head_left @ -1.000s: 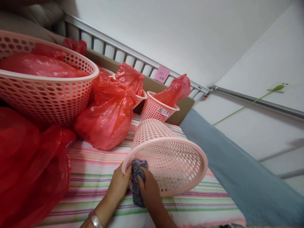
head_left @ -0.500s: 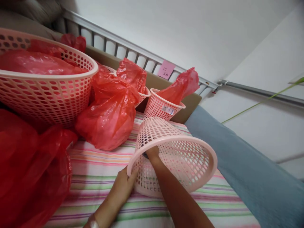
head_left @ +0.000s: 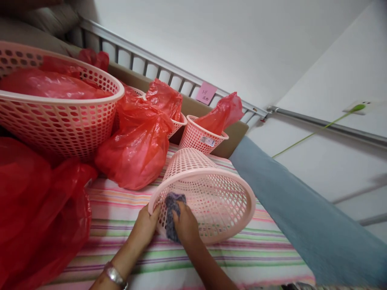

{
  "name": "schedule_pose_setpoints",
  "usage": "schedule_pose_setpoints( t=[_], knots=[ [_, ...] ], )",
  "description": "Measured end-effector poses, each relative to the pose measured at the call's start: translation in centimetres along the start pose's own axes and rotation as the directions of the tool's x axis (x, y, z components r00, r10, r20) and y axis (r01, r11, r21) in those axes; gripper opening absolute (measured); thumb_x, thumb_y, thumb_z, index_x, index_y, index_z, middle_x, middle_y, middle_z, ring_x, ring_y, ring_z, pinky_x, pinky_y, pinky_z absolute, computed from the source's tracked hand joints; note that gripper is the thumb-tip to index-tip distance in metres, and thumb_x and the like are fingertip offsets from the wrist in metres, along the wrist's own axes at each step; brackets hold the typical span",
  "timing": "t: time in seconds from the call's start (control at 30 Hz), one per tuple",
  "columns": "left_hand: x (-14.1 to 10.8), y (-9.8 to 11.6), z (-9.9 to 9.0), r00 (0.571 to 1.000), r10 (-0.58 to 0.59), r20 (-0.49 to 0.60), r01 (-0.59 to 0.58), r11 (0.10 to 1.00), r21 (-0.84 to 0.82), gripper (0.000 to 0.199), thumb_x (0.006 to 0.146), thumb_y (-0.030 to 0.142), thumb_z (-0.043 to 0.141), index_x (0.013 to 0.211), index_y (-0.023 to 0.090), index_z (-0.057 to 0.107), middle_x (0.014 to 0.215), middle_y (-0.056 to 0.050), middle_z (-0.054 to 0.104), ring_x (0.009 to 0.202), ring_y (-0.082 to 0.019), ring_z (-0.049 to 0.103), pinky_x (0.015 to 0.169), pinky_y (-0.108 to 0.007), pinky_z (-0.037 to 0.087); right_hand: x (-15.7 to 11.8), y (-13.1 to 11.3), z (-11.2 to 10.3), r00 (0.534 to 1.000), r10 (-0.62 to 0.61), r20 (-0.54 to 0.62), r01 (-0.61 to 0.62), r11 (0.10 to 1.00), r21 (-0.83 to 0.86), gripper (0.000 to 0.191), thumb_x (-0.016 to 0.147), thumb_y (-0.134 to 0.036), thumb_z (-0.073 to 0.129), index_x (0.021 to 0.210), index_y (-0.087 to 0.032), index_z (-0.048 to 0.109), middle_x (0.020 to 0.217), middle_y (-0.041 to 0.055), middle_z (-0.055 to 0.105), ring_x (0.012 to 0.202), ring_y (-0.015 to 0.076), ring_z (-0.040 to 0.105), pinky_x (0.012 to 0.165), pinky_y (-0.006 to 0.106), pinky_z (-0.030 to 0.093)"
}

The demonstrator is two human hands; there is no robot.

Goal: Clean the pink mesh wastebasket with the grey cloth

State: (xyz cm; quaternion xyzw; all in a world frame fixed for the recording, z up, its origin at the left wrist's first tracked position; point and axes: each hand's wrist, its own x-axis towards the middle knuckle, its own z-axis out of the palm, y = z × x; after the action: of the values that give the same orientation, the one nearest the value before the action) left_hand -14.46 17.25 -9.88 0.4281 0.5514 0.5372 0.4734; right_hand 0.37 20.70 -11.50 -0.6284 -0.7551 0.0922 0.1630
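Observation:
A pink perforated basket (head_left: 193, 161) lies tipped on its side on the striped sheet (head_left: 121, 225), its mouth towards me. My left hand (head_left: 146, 221) grips the left edge of its rim, thumb on the near side. Inside the mouth, near the left wall, my right hand (head_left: 185, 221) holds a dark grey-blue cloth (head_left: 173, 211) against the mesh. Part of the cloth is hidden under the fingers.
Red plastic bags (head_left: 136, 149) and a large basket (head_left: 60, 117) with red plastic fill the left. Behind stands a smaller basket (head_left: 201, 135) with a red bag. A metal railing (head_left: 145, 54) bears a pink note (head_left: 206, 93).
My right hand has come back from deep inside the basket to near its mouth, and the cloth now shows. The basket and my left hand appear slightly further left.

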Motion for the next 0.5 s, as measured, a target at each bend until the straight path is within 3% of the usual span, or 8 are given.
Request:
schedule_pose_setpoints(
  t=[0.1,0.17,0.27,0.33,0.5],
  knots=[
    [-0.1,0.0,0.0,0.999,-0.034,0.007,0.034,0.999,0.009,0.044,0.082,0.047,0.044,0.082,0.009,0.066,0.072,-0.008,0.071,0.072,-0.025,0.064,0.067,-0.032,0.048,-3.5,0.5,0.0,0.998,-0.059,-0.020,0.061,0.990,0.124,0.036,0.082,-0.030,0.044,0.115,-0.022,0.055,0.108,0.0100,0.059,0.100,0.0248,0.056,0.085,0.034,0.041],
    [-0.1,0.1,0.0,0.999,-0.045,0.007,0.045,0.999,0.013,0.045,0.081,0.048,0.045,0.077,0.009,0.066,0.065,-0.007,0.069,0.067,-0.025,0.064,0.063,-0.031,0.048,-3.5,0.9,0.0,0.998,-0.067,-0.008,0.068,0.989,0.132,0.037,0.082,-0.031,0.043,0.116,-0.022,0.054,0.109,0.0099,0.059,0.100,0.0245,0.056,0.086,0.034,0.041],
    [-0.1,0.1,0.3,0.999,-0.025,0.030,0.026,0.999,-0.023,0.044,0.081,0.047,0.045,0.088,0.010,0.067,0.072,-0.007,0.071,0.069,-0.024,0.065,0.062,-0.030,0.049,0.0,1.2,0.0,1.000,-0.030,0.008,0.030,0.999,0.042,0.038,0.084,-0.031,0.041,0.118,-0.020,0.052,0.109,0.0104,0.059,0.100,0.0237,0.055,0.085,0.033,0.041],
    [-0.2,0.1,0.6,0.996,-0.065,0.067,0.069,0.997,-0.048,0.045,0.081,0.047,0.044,0.096,0.010,0.065,0.072,-0.007,0.071,0.058,-0.022,0.064,0.053,-0.030,0.049,3.7,1.2,0.0,0.999,0.036,0.007,-0.036,0.999,-0.039,0.038,0.084,-0.030,0.041,0.119,-0.020,0.051,0.106,0.0099,0.060,0.097,0.0227,0.057,0.082,0.032,0.041],
    [-1.0,-0.5,1.9,0.981,-0.179,0.080,0.187,0.975,-0.120,0.047,0.079,0.049,0.047,0.095,0.009,0.064,0.050,-0.004,0.065,0.035,-0.019,0.056,0.034,-0.026,0.042,11.3,1.6,0.2,0.991,0.130,-0.008,-0.130,0.989,-0.064,0.039,0.086,-0.035,0.039,0.118,-0.018,0.052,0.106,0.0119,0.061,0.098,0.0237,0.056,0.082,0.033,0.040]
  ],
)
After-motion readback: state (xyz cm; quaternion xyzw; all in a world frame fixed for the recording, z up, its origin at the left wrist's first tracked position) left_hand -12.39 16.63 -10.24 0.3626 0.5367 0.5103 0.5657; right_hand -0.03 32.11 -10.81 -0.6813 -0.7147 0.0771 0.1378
